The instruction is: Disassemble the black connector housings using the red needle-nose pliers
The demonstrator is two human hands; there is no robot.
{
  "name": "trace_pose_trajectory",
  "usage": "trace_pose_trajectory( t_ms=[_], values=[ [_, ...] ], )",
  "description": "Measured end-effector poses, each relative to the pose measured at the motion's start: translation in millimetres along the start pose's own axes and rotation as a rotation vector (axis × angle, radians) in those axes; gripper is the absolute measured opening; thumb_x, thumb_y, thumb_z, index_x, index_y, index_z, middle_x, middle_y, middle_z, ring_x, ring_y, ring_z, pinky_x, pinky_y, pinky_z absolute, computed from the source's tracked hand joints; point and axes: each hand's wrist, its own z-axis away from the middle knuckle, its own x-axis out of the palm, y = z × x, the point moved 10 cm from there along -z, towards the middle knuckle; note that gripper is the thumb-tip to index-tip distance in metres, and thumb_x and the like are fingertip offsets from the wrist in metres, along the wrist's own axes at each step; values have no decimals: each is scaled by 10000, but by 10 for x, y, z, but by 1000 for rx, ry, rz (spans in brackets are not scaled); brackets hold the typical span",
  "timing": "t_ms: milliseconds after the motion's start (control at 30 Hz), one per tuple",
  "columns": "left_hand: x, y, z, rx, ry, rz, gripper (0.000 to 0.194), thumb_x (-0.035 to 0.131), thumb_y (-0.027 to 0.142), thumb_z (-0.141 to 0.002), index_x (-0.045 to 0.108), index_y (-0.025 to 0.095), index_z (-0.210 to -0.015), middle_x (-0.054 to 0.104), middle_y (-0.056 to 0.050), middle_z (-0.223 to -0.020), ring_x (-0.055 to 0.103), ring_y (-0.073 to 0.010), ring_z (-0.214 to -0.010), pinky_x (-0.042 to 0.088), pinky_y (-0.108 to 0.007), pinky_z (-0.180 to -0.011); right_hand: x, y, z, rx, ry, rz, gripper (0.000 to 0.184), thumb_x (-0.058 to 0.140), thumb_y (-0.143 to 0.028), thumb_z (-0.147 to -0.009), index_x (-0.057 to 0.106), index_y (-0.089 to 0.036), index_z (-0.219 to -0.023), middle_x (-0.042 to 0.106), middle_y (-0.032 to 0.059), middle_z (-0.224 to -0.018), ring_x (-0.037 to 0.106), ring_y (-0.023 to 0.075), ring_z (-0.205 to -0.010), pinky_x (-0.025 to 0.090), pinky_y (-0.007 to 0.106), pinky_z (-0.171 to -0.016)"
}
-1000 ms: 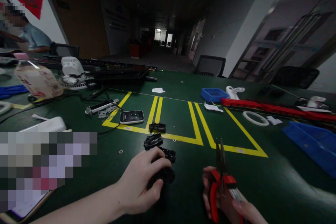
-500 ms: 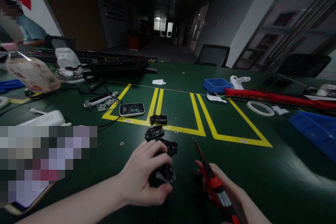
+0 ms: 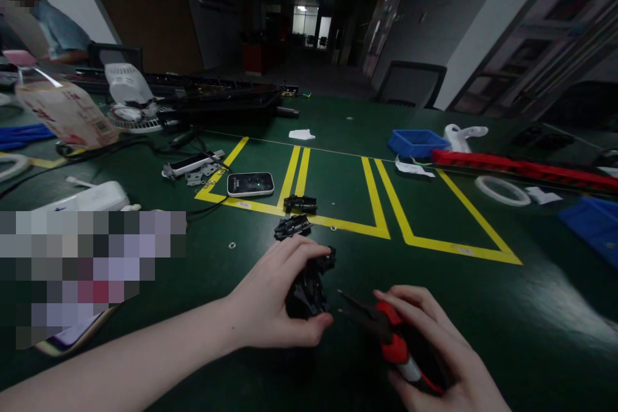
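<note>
My left hand [image 3: 270, 309] curls around a black molded plastic part [image 3: 308, 293], thumb at its near end and fingers over the far end. In my right hand [image 3: 449, 347] are red-handled needle-nose pliers [image 3: 396, 338]; their jaws stand slightly apart and point left, a short gap from the part. Just beyond my left fingers lies a similar black part [image 3: 292, 226], and past it another black part [image 3: 300, 203]. A small metal nut [image 3: 232, 245] rests left of them, a second nut [image 3: 333, 228] to the right.
Yellow tape outlines [image 3: 338, 225] mark the green table [image 3: 483, 315]. A white-edged device [image 3: 250, 184], a phone [image 3: 72, 335], a bottle [image 3: 67, 106] and a small fan [image 3: 126, 87] are on the left. Blue bins [image 3: 418, 143], a tape roll [image 3: 502, 190] and a red strip [image 3: 521, 170] are right.
The pliers have swung leftward toward the black part, and their jaws have parted. My left hand has closed further around the part. The view has shifted slightly.
</note>
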Motion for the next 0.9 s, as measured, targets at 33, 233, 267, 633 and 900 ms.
trace_pose_trajectory(
  t_ms=[33,233,267,633,900],
  values=[
    [-9,-8,-1,-5,11,34,684,744,280,-702,474,201,-1325,568,-119,-1312,549,-299,-1207,456,-491,-1032,-2,-17,-9,3,10,20,490,609,-182,-745,677,-316,-1211,614,81,-1242,653,257,-1160,554,366,-956],
    [-42,-82,-4,-72,54,213,777,818,253,-646,421,213,-1313,556,-107,-1281,561,-293,-1195,476,-487,-1037,-86,-72,-136,-189,33,105,556,656,-317,-823,583,-344,-1373,644,83,-1282,689,275,-1104,603,369,-875],
    [-47,-91,-6,-82,56,250,772,823,245,-648,423,214,-1308,561,-104,-1275,567,-289,-1192,488,-478,-1027,-109,-99,-173,-253,44,119,579,668,-309,-814,571,-334,-1384,653,86,-1269,699,275,-1080,607,370,-867],
    [-12,-251,-2,-249,35,552,713,795,166,-733,474,267,-1363,492,-86,-1479,499,-308,-1371,506,-469,-1102,-260,-127,-430,-440,127,222,484,652,-273,-817,570,-256,-1294,674,101,-1137,689,279,-989,607,442,-852],
    [-18,-216,22,-202,-9,424,610,765,286,-768,492,273,-1313,543,-50,-1280,575,-242,-1118,514,-390,-975,-251,-132,-397,-399,58,170,423,651,-299,-812,572,-280,-1227,679,83,-1052,692,275,-905,603,428,-752]
  ],
)
